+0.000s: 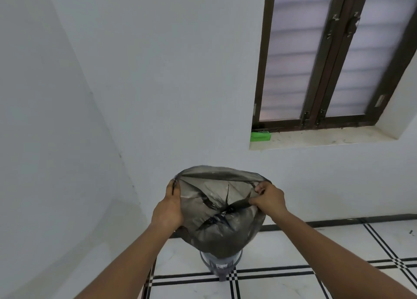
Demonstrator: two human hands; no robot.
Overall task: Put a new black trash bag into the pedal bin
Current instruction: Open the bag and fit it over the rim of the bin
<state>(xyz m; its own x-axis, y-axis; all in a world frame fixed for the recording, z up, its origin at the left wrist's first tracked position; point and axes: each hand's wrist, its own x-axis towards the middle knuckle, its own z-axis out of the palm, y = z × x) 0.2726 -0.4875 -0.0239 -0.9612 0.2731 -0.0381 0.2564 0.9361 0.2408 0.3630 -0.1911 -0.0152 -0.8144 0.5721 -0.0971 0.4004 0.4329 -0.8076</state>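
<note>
A thin black trash bag (216,226) hangs puffed out in front of me, its mouth spread wide at the top. My left hand (170,206) grips the left rim of the mouth. My right hand (268,198) pinches the right rim with fingers and thumb. Below the bag stands the grey pedal bin (220,263) on the floor; only its upper edge and front show, and the bag's bottom reaches down to its opening. The pedal (222,276) pokes out at the bin's front.
The bin stands near a corner of white walls (126,109). A dark-framed window (334,57) with a stone sill is at the upper right, with a green box (260,136) on the sill. The floor is white tile with black lines (293,270).
</note>
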